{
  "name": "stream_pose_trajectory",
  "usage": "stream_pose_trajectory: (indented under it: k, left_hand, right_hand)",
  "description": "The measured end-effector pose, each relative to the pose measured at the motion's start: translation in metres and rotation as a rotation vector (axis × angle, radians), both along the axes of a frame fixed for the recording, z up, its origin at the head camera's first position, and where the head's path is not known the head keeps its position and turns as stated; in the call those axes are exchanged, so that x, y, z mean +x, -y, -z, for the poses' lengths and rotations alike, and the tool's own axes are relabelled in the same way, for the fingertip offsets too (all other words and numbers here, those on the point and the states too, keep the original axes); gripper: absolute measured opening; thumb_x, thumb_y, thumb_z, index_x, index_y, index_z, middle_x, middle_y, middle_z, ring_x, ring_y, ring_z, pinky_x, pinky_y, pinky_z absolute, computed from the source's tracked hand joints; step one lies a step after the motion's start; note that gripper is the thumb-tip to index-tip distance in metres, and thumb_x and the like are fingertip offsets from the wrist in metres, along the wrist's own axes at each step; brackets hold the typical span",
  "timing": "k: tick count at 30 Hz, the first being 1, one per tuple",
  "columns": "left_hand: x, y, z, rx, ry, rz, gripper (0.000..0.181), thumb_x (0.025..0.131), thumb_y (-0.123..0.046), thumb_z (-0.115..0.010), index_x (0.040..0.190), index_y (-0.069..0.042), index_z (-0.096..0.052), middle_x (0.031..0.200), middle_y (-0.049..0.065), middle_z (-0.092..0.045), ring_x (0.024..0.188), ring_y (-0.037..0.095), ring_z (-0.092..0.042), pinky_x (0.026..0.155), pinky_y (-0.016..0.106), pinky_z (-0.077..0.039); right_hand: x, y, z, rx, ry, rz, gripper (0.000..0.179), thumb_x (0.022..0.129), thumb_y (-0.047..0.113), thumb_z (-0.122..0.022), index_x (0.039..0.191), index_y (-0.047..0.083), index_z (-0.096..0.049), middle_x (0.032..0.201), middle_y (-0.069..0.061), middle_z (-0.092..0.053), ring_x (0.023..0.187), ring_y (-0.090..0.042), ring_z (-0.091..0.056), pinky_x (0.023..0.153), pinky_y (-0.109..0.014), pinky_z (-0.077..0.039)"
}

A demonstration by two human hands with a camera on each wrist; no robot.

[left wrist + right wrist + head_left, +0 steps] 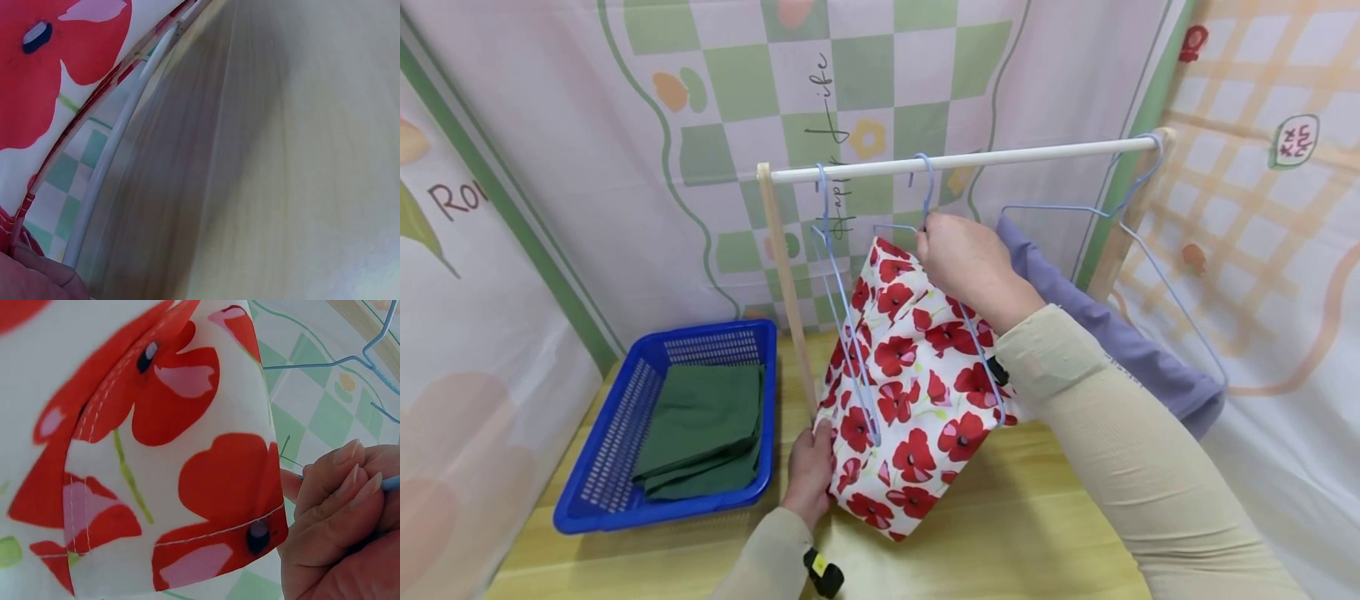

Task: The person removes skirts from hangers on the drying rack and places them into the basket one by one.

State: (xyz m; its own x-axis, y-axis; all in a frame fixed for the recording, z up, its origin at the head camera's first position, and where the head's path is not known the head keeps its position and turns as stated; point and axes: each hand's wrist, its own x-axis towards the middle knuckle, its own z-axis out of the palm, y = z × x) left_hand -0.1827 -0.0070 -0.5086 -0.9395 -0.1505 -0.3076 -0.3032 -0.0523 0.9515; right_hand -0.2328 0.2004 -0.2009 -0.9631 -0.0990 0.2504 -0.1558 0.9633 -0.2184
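Note:
A white cloth printed with red poppies (898, 392) hangs from the middle blue wire hanger (928, 185), whose hook is over the white rail (985, 160). My right hand (970, 258) grips this hanger just below its hook; in the right wrist view its fingers (337, 494) curl round the blue wire, beside the cloth's stitched corner. Down at the cloth's lower left edge, my left hand (810, 471) pinches the fabric. The left wrist view shows only part of that hand (44, 272) at the cloth's edge. A bare blue hanger (853, 350) hangs in front of the cloth.
A purple cloth (1082, 317) hangs on another blue hanger (1176, 292) at the rail's right end. On the left, a blue basket (662, 521) holds folded dark green cloth (703, 425). The rack's wooden post (786, 283) stands between basket and poppy cloth on the wooden table (1022, 517).

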Motion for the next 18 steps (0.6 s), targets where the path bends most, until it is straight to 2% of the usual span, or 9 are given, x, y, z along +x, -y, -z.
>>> stream_pose_trajectory:
  k: [5, 9, 15, 18]
  left_hand:
    - [0.0024, 0.001, -0.0013, -0.042, -0.037, -0.012, 0.06, 0.111, -0.048, -0.045, 0.143, 0.002, -0.052, 0.126, 0.019, -0.062, 0.111, 0.031, -0.06, 0.096, 0.045, -0.053]
    - [0.0036, 0.0012, -0.0018, -0.066, -0.052, -0.016, 0.06, 0.111, -0.047, -0.045, 0.143, 0.004, -0.052, 0.127, 0.021, -0.061, 0.113, 0.033, -0.06, 0.098, 0.047, -0.051]
    - [0.0045, -0.002, -0.0028, -0.05, -0.051, -0.015, 0.058, 0.11, -0.049, -0.045, 0.142, -0.001, -0.054, 0.127, 0.019, -0.064, 0.111, 0.03, -0.063, 0.096, 0.046, -0.054]
    - [0.0051, -0.0036, -0.0042, -0.054, -0.058, -0.011, 0.061, 0.11, -0.052, -0.045, 0.146, -0.003, -0.052, 0.132, 0.018, -0.063, 0.117, 0.031, -0.061, 0.102, 0.049, -0.053]
  right_hand:
    - [0.0002, -0.0008, -0.0005, 0.0, 0.007, 0.015, 0.031, 0.109, 0.028, -0.039, 0.108, 0.007, -0.063, 0.111, -0.015, -0.069, 0.093, -0.034, -0.063, 0.086, -0.055, -0.054]
    - [0.0014, -0.0012, -0.0009, -0.001, 0.016, 0.025, 0.031, 0.109, 0.028, -0.038, 0.109, 0.008, -0.062, 0.111, -0.015, -0.069, 0.093, -0.034, -0.062, 0.084, -0.054, -0.054]
    - [0.0043, -0.0012, -0.0025, -0.002, 0.022, 0.026, 0.032, 0.11, 0.027, -0.039, 0.112, 0.006, -0.062, 0.11, -0.016, -0.069, 0.09, -0.034, -0.061, 0.081, -0.05, -0.053]
    - [0.0054, -0.0012, -0.0034, 0.002, 0.023, 0.026, 0.033, 0.11, 0.028, -0.038, 0.114, 0.006, -0.063, 0.11, -0.016, -0.069, 0.09, -0.033, -0.061, 0.081, -0.05, -0.054]
